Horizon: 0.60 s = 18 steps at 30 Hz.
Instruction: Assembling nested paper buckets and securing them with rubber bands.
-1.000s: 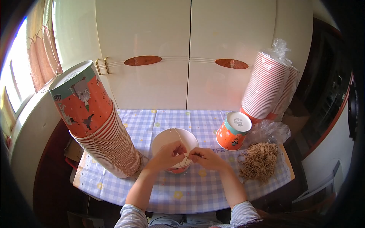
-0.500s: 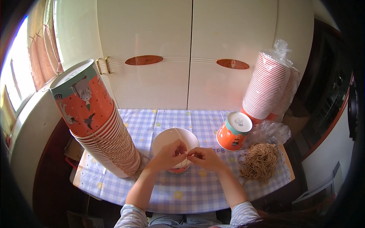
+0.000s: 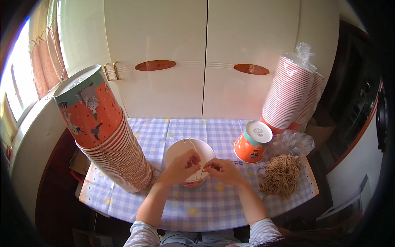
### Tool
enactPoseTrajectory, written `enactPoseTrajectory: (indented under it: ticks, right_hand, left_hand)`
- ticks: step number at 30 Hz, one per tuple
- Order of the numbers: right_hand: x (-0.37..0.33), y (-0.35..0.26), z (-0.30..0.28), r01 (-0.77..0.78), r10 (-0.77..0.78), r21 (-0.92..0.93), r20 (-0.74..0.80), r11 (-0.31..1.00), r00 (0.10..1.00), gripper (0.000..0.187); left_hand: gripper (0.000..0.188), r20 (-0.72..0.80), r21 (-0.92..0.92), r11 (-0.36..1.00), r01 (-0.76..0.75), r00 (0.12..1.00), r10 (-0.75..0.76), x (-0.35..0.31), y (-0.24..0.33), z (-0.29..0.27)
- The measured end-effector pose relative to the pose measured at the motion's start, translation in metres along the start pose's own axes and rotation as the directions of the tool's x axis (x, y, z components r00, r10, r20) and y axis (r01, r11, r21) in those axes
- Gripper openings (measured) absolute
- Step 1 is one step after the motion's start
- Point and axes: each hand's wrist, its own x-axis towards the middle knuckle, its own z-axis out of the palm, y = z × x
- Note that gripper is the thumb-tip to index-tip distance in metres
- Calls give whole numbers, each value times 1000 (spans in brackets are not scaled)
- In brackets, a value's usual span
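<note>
A white-lined paper bucket (image 3: 199, 147) stands mouth up on the checked tablecloth, a thin cord (image 3: 191, 143) running from its far rim toward my hands. Over the bucket's left side, my left hand (image 3: 185, 166) has its fingers curled and pinched near the cord. My right hand (image 3: 222, 170), at the near right rim, pinches the cord between thumb and forefinger. A small loop of cord shows between the two hands. Part of the bucket's front is hidden behind my hands.
A tall leaning stack of upturned buckets (image 3: 111, 140) with cords stands at left. To the right are one upturned orange bucket (image 3: 251, 146), a heap of tan cords (image 3: 282, 175), crumpled plastic (image 3: 292, 142) and plastic-wrapped stacked buckets (image 3: 286, 92). Cupboard doors (image 3: 164, 33) rise behind the table.
My hands have drawn slightly apart, showing more cord between the fingertips. The bucket and the things around it have stayed in place.
</note>
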Motion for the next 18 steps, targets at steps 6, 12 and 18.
enactPoseTrajectory:
  ticks: [6, 12, 18]
  right_hand:
    - [1, 4, -8, -22, 19, 54, 54, 998, 998, 16]
    - [2, 2, -7, -25, 31, -69, 82, 997, 996, 14]
    - [0, 1, -6, 41, -38, -80, 38, 996, 999, 11]
  left_hand:
    - [14, -7, -9, 1000, -16, 1000, 16, 0, -4, -1]
    - [14, -11, -2, 1000, -14, 1000, 14, 0, -2, -1]
    - [14, -19, 19, 999, -32, 999, 32, 1, -6, -2]
